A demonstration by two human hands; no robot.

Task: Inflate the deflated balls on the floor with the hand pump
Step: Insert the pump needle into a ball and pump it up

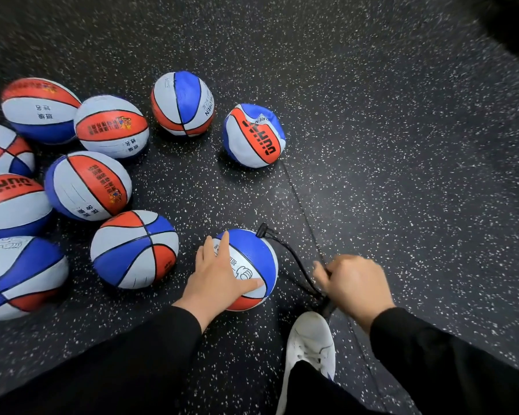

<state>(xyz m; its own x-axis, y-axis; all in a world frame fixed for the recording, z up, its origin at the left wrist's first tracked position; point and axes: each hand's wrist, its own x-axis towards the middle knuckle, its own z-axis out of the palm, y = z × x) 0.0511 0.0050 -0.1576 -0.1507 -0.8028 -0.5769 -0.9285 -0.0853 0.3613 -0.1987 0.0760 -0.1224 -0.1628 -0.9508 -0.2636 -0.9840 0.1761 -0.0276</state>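
A red, white and blue ball rests on the floor in front of me. My left hand lies flat on its near left side, fingers spread over it. A black hose runs from the valve fitting on top of the ball to the black hand pump just right of the ball. My right hand is closed around the pump's handle; most of the pump is hidden under it. A crumpled, deflated ball sits farther away.
Several more red, white and blue balls crowd the left side of the dark speckled rubber floor. My white shoe stands by the pump's base. A thin seam in the floor runs diagonally past the pump.
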